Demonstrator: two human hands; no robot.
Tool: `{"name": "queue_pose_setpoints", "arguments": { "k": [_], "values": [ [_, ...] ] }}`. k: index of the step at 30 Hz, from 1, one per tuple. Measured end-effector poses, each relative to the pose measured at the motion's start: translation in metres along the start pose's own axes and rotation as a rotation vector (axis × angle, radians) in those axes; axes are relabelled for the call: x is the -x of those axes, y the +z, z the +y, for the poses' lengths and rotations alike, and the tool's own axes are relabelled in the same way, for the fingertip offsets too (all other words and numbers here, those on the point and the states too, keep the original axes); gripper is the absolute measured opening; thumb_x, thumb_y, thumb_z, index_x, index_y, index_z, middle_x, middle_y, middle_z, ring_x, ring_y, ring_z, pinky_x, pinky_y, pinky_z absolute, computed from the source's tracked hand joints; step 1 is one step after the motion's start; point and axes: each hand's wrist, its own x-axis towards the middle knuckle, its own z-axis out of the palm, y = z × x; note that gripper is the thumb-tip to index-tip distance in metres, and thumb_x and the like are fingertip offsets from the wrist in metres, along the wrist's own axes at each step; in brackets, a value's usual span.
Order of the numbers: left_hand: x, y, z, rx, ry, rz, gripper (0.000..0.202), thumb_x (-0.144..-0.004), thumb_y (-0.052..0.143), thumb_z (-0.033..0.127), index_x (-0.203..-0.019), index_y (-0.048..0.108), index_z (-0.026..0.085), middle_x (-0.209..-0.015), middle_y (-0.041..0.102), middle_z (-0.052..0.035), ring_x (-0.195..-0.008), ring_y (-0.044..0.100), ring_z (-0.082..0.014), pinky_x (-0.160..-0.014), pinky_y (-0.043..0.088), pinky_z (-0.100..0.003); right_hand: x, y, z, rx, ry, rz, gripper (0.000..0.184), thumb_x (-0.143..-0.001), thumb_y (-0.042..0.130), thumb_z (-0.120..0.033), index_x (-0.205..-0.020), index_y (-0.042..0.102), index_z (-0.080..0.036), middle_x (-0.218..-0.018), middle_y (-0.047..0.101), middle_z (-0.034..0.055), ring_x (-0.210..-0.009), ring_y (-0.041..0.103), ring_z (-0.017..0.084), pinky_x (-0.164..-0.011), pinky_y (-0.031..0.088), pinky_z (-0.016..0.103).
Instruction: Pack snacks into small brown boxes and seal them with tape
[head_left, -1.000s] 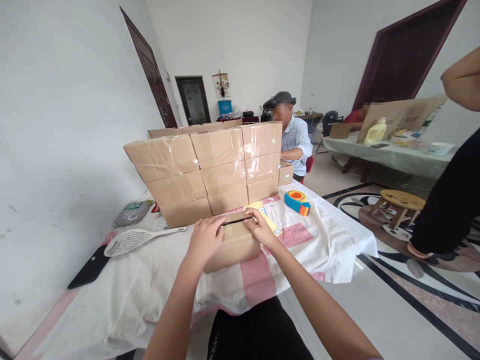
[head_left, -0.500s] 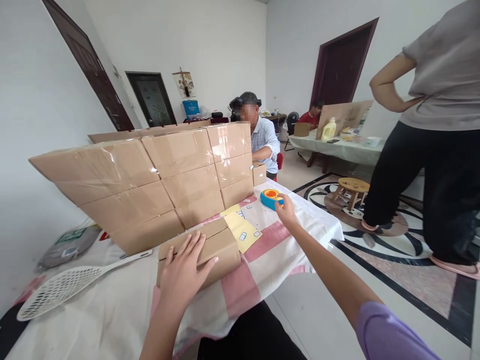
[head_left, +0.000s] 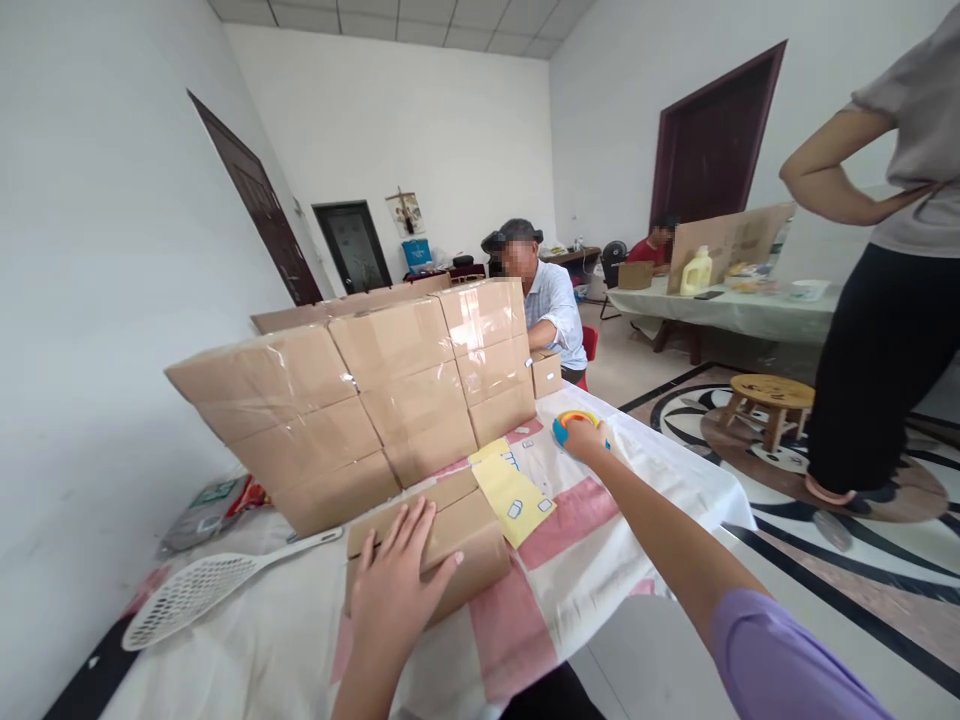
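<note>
My left hand (head_left: 403,570) lies with fingers spread on top of a small closed cardboard box (head_left: 472,560) near the table's front edge. At the far right of the table, my right hand (head_left: 587,440) is closed over a blue and orange tape roll (head_left: 577,416), which still rests on the cloth. The hand covers much of the roll. Between the hands, a yellow printed patch (head_left: 517,495) shows on the cloth beside the box. Behind the small box rises a wall of stacked, taped cardboard boxes (head_left: 405,385).
A white slotted spatula (head_left: 202,595) lies at the left, near a plastic-wrapped bundle (head_left: 210,510). A person in a light shirt (head_left: 555,300) sits behind the boxes. Another person (head_left: 885,330) stands at the right, by a wooden stool (head_left: 772,390). A small carton (head_left: 547,374) stands at the wall's right end.
My right hand has moved from the edge of the tape roll to over it, closing on it. My left hand stays on the box. The view has shifted left and up.
</note>
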Motion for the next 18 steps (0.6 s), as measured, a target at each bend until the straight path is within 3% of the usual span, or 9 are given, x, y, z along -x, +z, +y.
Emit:
{"name": "queue_pose_setpoints", "arguments": {
  "k": [3, 6, 9, 11, 14, 18],
  "values": [
    [0.000, -0.001, 0.000, 0.018, -0.002, 0.021, 0.063, -0.091, 0.052, 0.054, -0.149, 0.047, 0.028, -0.157, 0.040, -0.0018, -0.145, 0.039, -0.0307, -0.118, 0.028, -0.059, 0.024, -0.003, 0.002, -0.234, -0.015, 0.096, 0.013, -0.074, 0.068, -0.013, -0.086, 0.065, -0.014, -0.103, 0.068, 0.0133, -0.130, 0.048, 0.036, -0.116, 0.010, 0.063],
    [0.001, -0.002, 0.000, 0.032, -0.001, 0.045, 0.063, -0.091, 0.053, 0.054, -0.148, 0.048, 0.028, -0.156, 0.042, -0.0026, -0.145, 0.040, -0.0314, -0.118, 0.028, -0.059, 0.054, -0.013, 0.009, -0.534, -0.030, 0.153, 0.023, -0.076, 0.066, -0.027, -0.096, 0.065, -0.016, -0.103, 0.070, 0.0121, -0.121, 0.056, 0.034, -0.111, 0.031, 0.058],
    [0.003, -0.004, 0.002, 0.044, -0.003, 0.057, 0.062, -0.091, 0.054, 0.053, -0.147, 0.048, 0.028, -0.156, 0.043, -0.0034, -0.144, 0.041, -0.0316, -0.119, 0.026, -0.059, 0.091, -0.028, 0.016, -0.886, -0.067, 0.164, 0.040, -0.081, 0.059, -0.047, -0.109, 0.063, -0.019, -0.111, 0.071, 0.0102, -0.106, 0.066, 0.030, -0.094, 0.053, 0.046],
    [0.005, -0.005, 0.003, 0.055, -0.005, 0.061, 0.063, -0.091, 0.054, 0.054, -0.147, 0.048, 0.028, -0.156, 0.043, -0.0038, -0.144, 0.041, -0.0310, -0.119, 0.025, -0.059, 0.120, -0.038, 0.019, -1.281, -0.010, 0.123, 0.042, -0.074, 0.064, -0.046, -0.108, 0.064, -0.021, -0.112, 0.073, 0.0078, -0.099, 0.070, 0.028, -0.087, 0.058, 0.043],
    [0.008, -0.007, 0.002, 0.091, -0.005, 0.062, 0.064, -0.090, 0.055, 0.056, -0.147, 0.047, 0.027, -0.156, 0.043, -0.0045, -0.144, 0.040, -0.0308, -0.120, 0.023, -0.060, 0.162, -0.047, 0.019, -1.805, 0.170, -0.006, 0.033, -0.066, 0.068, -0.034, -0.097, 0.068, -0.021, -0.097, 0.076, 0.0062, -0.088, 0.072, 0.030, -0.082, 0.061, 0.046],
    [0.008, -0.008, -0.002, 0.202, 0.035, 0.167, 0.059, -0.088, 0.060, 0.053, -0.142, 0.053, 0.027, -0.151, 0.051, -0.0068, -0.139, 0.047, -0.0323, -0.119, 0.025, -0.060, 0.207, -0.042, 0.010, -1.959, 0.202, -0.087, 0.032, -0.076, 0.069, -0.043, -0.098, 0.070, -0.021, -0.094, 0.076, 0.0069, -0.090, 0.073, 0.031, -0.083, 0.061, 0.046]
  ]
}}
